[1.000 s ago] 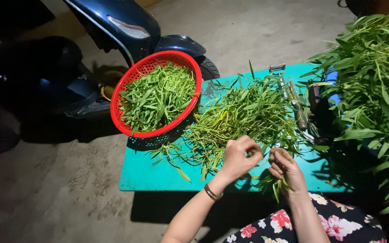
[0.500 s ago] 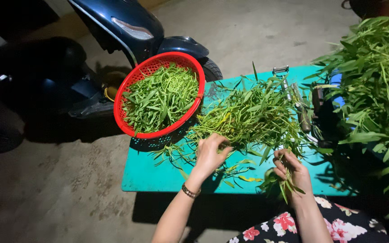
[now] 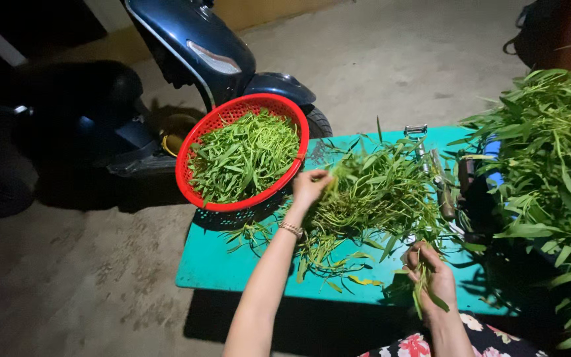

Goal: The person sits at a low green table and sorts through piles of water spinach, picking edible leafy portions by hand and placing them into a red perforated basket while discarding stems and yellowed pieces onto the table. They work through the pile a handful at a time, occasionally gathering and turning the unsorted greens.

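My left hand [image 3: 310,188] reaches forward over the teal table [image 3: 219,264] and grips a few green stems at the left edge of the loose pile of greens [image 3: 378,198], close to the rim of the red basket [image 3: 246,112]. The basket is tilted on the table's far left corner and holds picked green leaves. My right hand [image 3: 433,277] stays near the table's front edge, closed around a small bunch of stems that hangs down from it.
A dark blue scooter [image 3: 193,53] stands behind the basket. A big heap of uncut leafy greens [image 3: 550,172] fills the right side. A metal tool [image 3: 424,149] lies on the table beside the pile. Bare concrete ground surrounds the table.
My left hand has moved from beside the right hand, forward and left across the pile toward the basket. The right hand has dropped slightly and keeps its bunch.
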Tool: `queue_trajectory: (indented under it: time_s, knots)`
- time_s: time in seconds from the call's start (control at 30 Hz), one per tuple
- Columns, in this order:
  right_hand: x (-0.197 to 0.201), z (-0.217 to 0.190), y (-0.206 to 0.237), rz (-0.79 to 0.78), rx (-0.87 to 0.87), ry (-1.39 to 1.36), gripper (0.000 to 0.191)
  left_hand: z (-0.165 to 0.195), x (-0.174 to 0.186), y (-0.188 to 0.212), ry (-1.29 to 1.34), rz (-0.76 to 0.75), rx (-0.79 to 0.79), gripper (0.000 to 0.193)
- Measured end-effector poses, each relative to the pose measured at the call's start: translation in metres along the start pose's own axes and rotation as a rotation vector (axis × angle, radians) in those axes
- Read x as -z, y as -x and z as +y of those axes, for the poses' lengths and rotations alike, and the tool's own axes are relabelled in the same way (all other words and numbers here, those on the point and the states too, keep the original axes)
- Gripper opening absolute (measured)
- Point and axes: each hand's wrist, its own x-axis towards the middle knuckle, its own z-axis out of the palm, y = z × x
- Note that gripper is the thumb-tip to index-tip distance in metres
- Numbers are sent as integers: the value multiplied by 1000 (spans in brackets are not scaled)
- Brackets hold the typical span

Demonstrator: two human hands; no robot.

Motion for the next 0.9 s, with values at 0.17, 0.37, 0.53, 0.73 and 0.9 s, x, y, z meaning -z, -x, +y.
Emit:
queue_trajectory:
  time_s: [0.17, 0.37, 0.53, 0.73, 0.9]
  knots:
    - [-6, 2, -3, 53, -9, -52, 17, 18, 36, -6, 625, 121, 23, 22]
    - [-10, 0, -2, -28, -20, -11, 14, 55, 51, 42, 487, 15, -101, 20]
    - [-25, 0, 13, 304, 95, 384, 18, 67, 33, 97, 288, -121, -146, 20]
    - [-48, -13, 36, 458, 505, 500, 13, 82, 27, 130, -30, -100, -322, 14]
    - [-73, -17, 57, 285, 845, 846, 9, 106, 30, 159, -199, -130, -509, 13]
